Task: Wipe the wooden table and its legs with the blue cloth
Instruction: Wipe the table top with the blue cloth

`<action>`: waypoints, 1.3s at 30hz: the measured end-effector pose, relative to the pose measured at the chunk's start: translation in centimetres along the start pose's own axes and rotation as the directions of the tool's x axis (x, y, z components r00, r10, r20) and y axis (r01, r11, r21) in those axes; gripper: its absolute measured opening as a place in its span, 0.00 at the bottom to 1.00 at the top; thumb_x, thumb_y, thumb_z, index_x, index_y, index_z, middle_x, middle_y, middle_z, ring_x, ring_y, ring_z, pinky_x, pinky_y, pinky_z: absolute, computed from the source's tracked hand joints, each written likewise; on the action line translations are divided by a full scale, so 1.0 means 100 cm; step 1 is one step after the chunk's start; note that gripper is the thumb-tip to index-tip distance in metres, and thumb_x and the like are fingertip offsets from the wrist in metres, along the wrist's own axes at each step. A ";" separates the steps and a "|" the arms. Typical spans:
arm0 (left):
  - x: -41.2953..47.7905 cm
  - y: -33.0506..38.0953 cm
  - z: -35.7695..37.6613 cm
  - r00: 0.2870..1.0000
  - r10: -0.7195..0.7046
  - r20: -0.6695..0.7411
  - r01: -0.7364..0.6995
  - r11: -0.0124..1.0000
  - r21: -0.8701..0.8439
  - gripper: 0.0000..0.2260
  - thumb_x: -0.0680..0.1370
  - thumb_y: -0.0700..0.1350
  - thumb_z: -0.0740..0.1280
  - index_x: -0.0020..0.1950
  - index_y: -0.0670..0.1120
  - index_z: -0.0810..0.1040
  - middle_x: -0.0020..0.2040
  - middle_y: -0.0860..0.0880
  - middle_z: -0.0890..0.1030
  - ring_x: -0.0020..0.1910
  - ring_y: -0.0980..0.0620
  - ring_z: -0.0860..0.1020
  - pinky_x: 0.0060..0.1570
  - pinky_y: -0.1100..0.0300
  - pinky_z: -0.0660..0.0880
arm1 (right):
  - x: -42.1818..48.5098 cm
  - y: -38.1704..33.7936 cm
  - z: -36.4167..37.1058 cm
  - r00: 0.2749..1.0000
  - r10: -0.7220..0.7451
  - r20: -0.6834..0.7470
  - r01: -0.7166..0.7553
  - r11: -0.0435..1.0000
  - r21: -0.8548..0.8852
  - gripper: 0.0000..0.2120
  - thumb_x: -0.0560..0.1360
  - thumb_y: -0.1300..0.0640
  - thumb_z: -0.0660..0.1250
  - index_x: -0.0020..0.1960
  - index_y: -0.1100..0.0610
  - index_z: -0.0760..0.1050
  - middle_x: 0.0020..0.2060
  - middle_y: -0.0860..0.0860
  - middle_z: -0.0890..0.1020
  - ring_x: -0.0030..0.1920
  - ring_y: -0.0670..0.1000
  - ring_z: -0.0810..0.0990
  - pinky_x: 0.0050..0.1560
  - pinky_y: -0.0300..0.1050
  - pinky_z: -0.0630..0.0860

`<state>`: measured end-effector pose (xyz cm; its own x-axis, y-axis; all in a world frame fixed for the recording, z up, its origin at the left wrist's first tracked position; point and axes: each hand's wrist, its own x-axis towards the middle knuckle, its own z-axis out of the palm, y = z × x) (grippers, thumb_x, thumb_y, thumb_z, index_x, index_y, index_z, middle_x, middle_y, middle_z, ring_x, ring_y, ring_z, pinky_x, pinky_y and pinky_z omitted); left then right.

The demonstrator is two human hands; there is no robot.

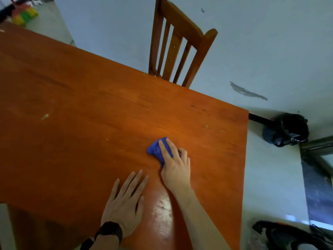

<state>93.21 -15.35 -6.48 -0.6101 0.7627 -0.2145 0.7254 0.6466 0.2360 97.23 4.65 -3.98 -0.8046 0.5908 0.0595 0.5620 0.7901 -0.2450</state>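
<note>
The orange-brown wooden desk stands by a pale wall. My right hand presses the bunched blue cloth onto it near its right edge, two fingers straight and the others curled. My left hand lies flat, fingers spread. I'm wiping the top; next I'd sweep left toward the crumb.

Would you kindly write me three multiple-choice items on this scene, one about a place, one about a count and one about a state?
1. Where is the crumpled blue cloth? A) on the floor B) on the orange-brown wooden table C) on a shelf
2. How many slat-backed wooden chairs show? A) one B) two C) four
3. How is the left hand? A) fisted in the air B) holding a cup C) flat on the table
Answers: B, it lies on the tabletop under the right hand; A, only one stands at the far edge; C, its straight fingers rest on the wood.
</note>
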 end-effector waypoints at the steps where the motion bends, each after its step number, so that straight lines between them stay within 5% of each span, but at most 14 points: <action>1: 0.001 0.000 -0.002 1.000 0.010 0.006 -0.010 1.000 0.005 0.26 0.81 0.55 0.51 0.81 0.58 0.52 0.81 0.58 0.53 0.79 0.56 0.49 0.75 0.47 0.46 | -0.008 0.028 -0.005 0.997 0.067 -0.025 -0.068 0.998 -0.015 0.32 0.68 0.56 0.59 0.73 0.45 0.69 0.73 0.46 0.69 0.55 0.59 0.73 0.48 0.51 0.74; 3: 0.000 0.001 -0.003 1.000 0.028 0.002 -0.028 1.000 0.008 0.25 0.82 0.55 0.47 0.81 0.58 0.49 0.81 0.57 0.50 0.79 0.56 0.47 0.75 0.46 0.45 | -0.033 0.096 -0.018 0.956 0.280 -0.092 -0.284 0.958 -0.034 0.32 0.67 0.58 0.61 0.71 0.48 0.72 0.71 0.50 0.72 0.53 0.62 0.74 0.50 0.52 0.73; 6: -0.001 0.002 -0.004 0.999 0.037 0.010 -0.036 0.999 -0.020 0.25 0.82 0.54 0.46 0.81 0.59 0.48 0.81 0.57 0.49 0.80 0.55 0.47 0.76 0.46 0.43 | -0.068 0.172 -0.056 0.750 0.648 -0.129 -0.650 0.759 0.032 0.30 0.71 0.59 0.63 0.74 0.51 0.68 0.71 0.55 0.70 0.56 0.68 0.71 0.57 0.58 0.71; 9: 0.000 0.002 -0.004 0.999 0.024 0.021 -0.023 0.999 -0.034 0.26 0.82 0.54 0.47 0.81 0.59 0.47 0.81 0.58 0.47 0.80 0.55 0.48 0.76 0.46 0.43 | -0.072 0.179 -0.080 0.592 0.801 -0.092 -0.794 0.599 0.104 0.32 0.75 0.62 0.65 0.77 0.51 0.62 0.75 0.54 0.66 0.62 0.68 0.66 0.61 0.59 0.68; 12: -0.002 0.002 -0.004 0.999 0.030 0.028 -0.029 0.999 -0.033 0.26 0.82 0.54 0.47 0.81 0.59 0.47 0.81 0.58 0.46 0.80 0.55 0.47 0.76 0.45 0.42 | -0.053 0.148 -0.069 0.744 0.621 -0.247 -0.611 0.782 0.126 0.33 0.71 0.62 0.69 0.75 0.54 0.66 0.73 0.56 0.69 0.59 0.68 0.70 0.59 0.57 0.68; 15: -0.002 0.003 -0.006 0.999 0.028 0.023 -0.027 0.999 -0.043 0.26 0.81 0.54 0.47 0.81 0.59 0.48 0.81 0.57 0.48 0.80 0.54 0.47 0.76 0.45 0.42 | -0.042 0.084 -0.038 0.948 0.273 -0.164 -0.279 0.960 -0.012 0.33 0.70 0.58 0.68 0.74 0.50 0.67 0.73 0.51 0.69 0.59 0.63 0.71 0.53 0.55 0.72; 17: -0.003 0.004 -0.005 1.000 0.023 0.014 -0.023 0.999 -0.036 0.27 0.81 0.55 0.47 0.81 0.59 0.48 0.81 0.57 0.49 0.80 0.55 0.47 0.77 0.46 0.42 | -0.056 0.062 -0.025 0.988 0.129 -0.090 -0.137 0.986 -0.091 0.32 0.71 0.57 0.61 0.75 0.49 0.67 0.74 0.49 0.68 0.58 0.60 0.71 0.47 0.53 0.73; 20: -0.004 0.005 -0.007 0.999 0.036 0.008 -0.035 0.998 -0.050 0.26 0.81 0.54 0.47 0.81 0.59 0.49 0.81 0.58 0.48 0.80 0.55 0.46 0.77 0.47 0.41 | -0.102 0.098 -0.023 0.965 0.250 -0.076 -0.257 0.960 -0.113 0.31 0.70 0.59 0.59 0.74 0.53 0.67 0.74 0.53 0.69 0.57 0.62 0.73 0.52 0.52 0.72; 23: -0.004 0.006 -0.008 0.999 0.036 0.009 -0.036 0.997 -0.065 0.26 0.81 0.55 0.46 0.80 0.60 0.48 0.81 0.58 0.47 0.79 0.57 0.43 0.77 0.47 0.40 | -0.141 0.154 -0.043 0.787 0.600 -0.146 -0.612 0.788 -0.065 0.31 0.68 0.58 0.60 0.72 0.58 0.70 0.70 0.59 0.72 0.53 0.68 0.75 0.55 0.53 0.66; 25: -0.003 0.006 -0.008 0.999 0.032 0.006 -0.031 0.997 -0.066 0.26 0.81 0.55 0.46 0.80 0.60 0.47 0.81 0.58 0.46 0.79 0.57 0.43 0.77 0.47 0.40 | -0.145 0.160 -0.061 0.703 0.694 -0.154 -0.706 0.707 -0.040 0.29 0.70 0.58 0.63 0.72 0.59 0.70 0.70 0.60 0.72 0.53 0.69 0.74 0.57 0.54 0.64; 30: -0.003 0.004 -0.007 0.999 0.049 0.001 -0.048 0.997 -0.067 0.26 0.81 0.54 0.46 0.81 0.59 0.48 0.81 0.58 0.47 0.80 0.56 0.43 0.77 0.46 0.41 | -0.142 0.048 -0.049 0.921 0.351 -0.170 -0.361 0.932 -0.032 0.34 0.69 0.61 0.69 0.74 0.56 0.67 0.73 0.54 0.68 0.56 0.63 0.71 0.59 0.52 0.68; 33: -0.004 0.002 -0.007 0.999 0.053 -0.006 -0.053 0.994 -0.096 0.26 0.81 0.53 0.48 0.81 0.57 0.52 0.81 0.56 0.51 0.80 0.56 0.46 0.77 0.46 0.43 | -0.175 -0.018 -0.021 0.964 0.256 -0.071 -0.259 0.964 -0.050 0.35 0.66 0.61 0.66 0.73 0.52 0.69 0.74 0.51 0.69 0.53 0.61 0.71 0.54 0.54 0.75; 36: -0.005 -0.001 -0.008 0.997 0.077 -0.001 -0.077 0.990 -0.114 0.26 0.82 0.54 0.48 0.81 0.55 0.53 0.81 0.55 0.51 0.79 0.56 0.45 0.77 0.47 0.42 | -0.216 -0.003 -0.018 0.924 0.381 -0.032 -0.382 0.923 -0.049 0.31 0.69 0.58 0.56 0.72 0.54 0.71 0.72 0.55 0.71 0.51 0.63 0.74 0.52 0.53 0.74; 39: -0.010 -0.004 -0.010 0.993 0.119 -0.016 -0.120 0.969 -0.218 0.26 0.82 0.53 0.50 0.81 0.53 0.54 0.80 0.55 0.52 0.79 0.56 0.47 0.78 0.48 0.44 | -0.239 0.021 -0.025 0.781 0.617 -0.095 -0.622 0.782 -0.038 0.32 0.67 0.60 0.57 0.72 0.57 0.71 0.69 0.61 0.72 0.52 0.66 0.77 0.53 0.54 0.69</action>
<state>93.22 -16.36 -5.36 -0.5242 0.8345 -0.1698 0.7063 0.5374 0.4608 118.12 -7.45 -3.49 -0.2639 0.9645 -0.0122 0.9473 0.2568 -0.1917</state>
